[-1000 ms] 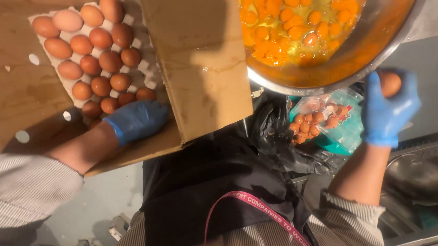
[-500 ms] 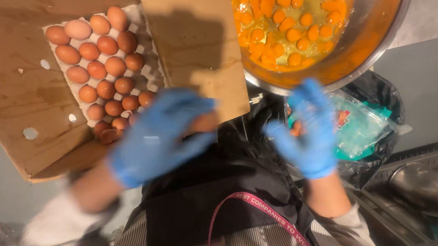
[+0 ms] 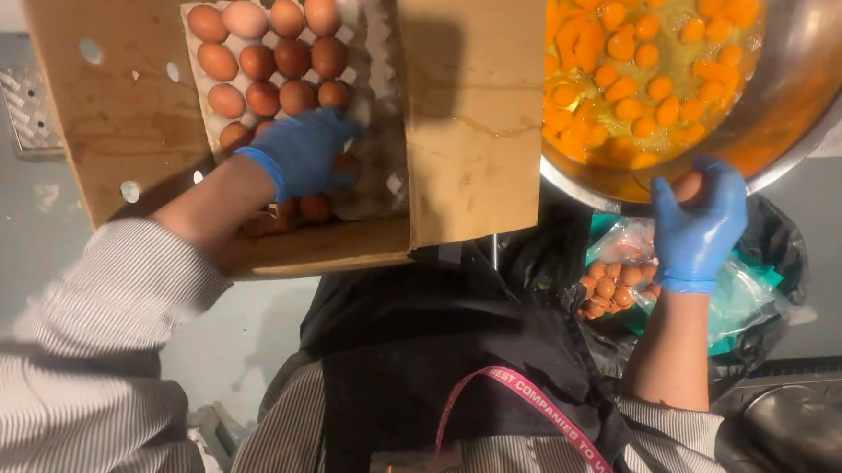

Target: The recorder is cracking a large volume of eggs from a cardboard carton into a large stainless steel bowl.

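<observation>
My left hand (image 3: 301, 149), in a blue glove, reaches into a cardboard box (image 3: 465, 124) and rests on brown eggs (image 3: 277, 51) in a grey egg tray (image 3: 379, 33); whether it grips one is hidden. My right hand (image 3: 698, 222), also gloved in blue, holds a brown egg (image 3: 687, 186) against the rim of a large metal bowl (image 3: 813, 84). The bowl holds several broken egg yolks (image 3: 641, 66) in clear white.
Below the bowl a black bin bag (image 3: 776, 245) holds a plastic bag of eggshells (image 3: 616, 280). A metal sink or pan (image 3: 805, 429) lies at lower right. A floor drain grate (image 3: 26, 110) sits at left. I wear a dark apron (image 3: 434, 362) with a red lanyard.
Both hands came together in front of me half a second ago. Now the left is back in the egg box and the right is at the bowl's rim with an egg.
</observation>
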